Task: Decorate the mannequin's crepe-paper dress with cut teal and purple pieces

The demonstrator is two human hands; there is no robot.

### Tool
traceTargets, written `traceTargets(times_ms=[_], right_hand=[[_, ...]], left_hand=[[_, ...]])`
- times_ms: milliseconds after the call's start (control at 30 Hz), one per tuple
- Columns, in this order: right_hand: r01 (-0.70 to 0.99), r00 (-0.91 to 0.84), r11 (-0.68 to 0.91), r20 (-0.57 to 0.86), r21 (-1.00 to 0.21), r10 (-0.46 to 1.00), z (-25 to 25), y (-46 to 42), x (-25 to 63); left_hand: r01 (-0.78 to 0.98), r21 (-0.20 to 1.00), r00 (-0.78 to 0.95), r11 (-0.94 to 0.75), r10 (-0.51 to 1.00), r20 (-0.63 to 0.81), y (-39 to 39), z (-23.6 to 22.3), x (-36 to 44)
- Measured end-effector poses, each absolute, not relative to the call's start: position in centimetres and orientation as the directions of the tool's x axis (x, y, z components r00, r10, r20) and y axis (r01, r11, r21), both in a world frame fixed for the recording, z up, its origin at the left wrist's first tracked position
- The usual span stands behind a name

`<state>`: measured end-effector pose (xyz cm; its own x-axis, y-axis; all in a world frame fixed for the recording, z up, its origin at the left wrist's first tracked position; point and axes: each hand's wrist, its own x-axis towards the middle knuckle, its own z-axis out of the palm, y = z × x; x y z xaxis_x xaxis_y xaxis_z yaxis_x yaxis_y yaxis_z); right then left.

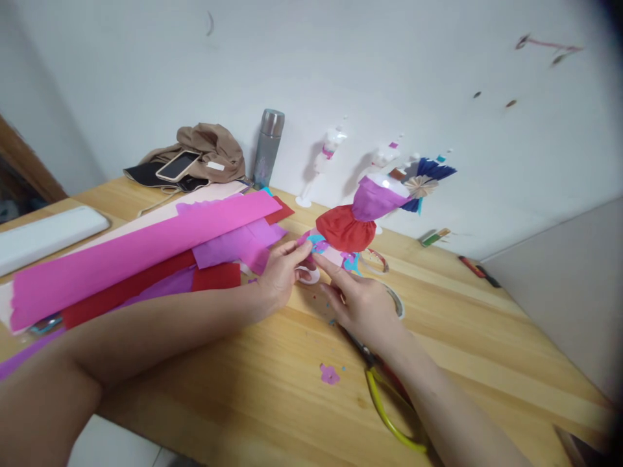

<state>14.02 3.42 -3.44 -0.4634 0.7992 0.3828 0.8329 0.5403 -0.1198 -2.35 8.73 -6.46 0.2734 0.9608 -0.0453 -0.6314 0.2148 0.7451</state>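
A small mannequin (363,211) lies tilted on the wooden table (272,383), dressed in a purple paper top and a red paper skirt, with a blue paper fan at its head end. My left hand (281,272) pinches the pink and blue paper hem at the skirt's lower end. My right hand (357,301) meets it from the right, index finger pressed on the same hem. A roll of clear tape (309,275) lies under the fingers.
Long pink, red and purple crepe paper sheets (146,250) cover the left. Yellow-handled scissors (389,405) lie under my right forearm. Two bare white mannequins (324,162), a steel bottle (267,148), a bag with a phone (195,159), and a purple scrap (329,374) are about.
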Motion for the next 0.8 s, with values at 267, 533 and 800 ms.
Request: traceTargets(times_ms=[267, 533, 800], right_hand=[[0.785, -0.444, 0.56, 0.392, -0.263, 0.806, -2.8, 3.2, 13.8], [0.531, 0.232, 0.351, 0.531, -0.771, 0.815, -0.1, 4.6, 16.4], [0.4, 0.022, 0.487, 0.539, -0.776, 0.842, 1.1, 9.2, 15.6]], left_hand=[[-0.647, 0.719, 0.293, 0.254, 0.953, -0.073, 8.8, -6.3, -2.4], [-0.664, 0.699, 0.237, 0.264, 0.962, -0.139, 9.4, -5.8, -2.5], [-0.693, 0.623, 0.261, 0.364, 0.931, -0.254, 10.0, -5.1, -2.8]])
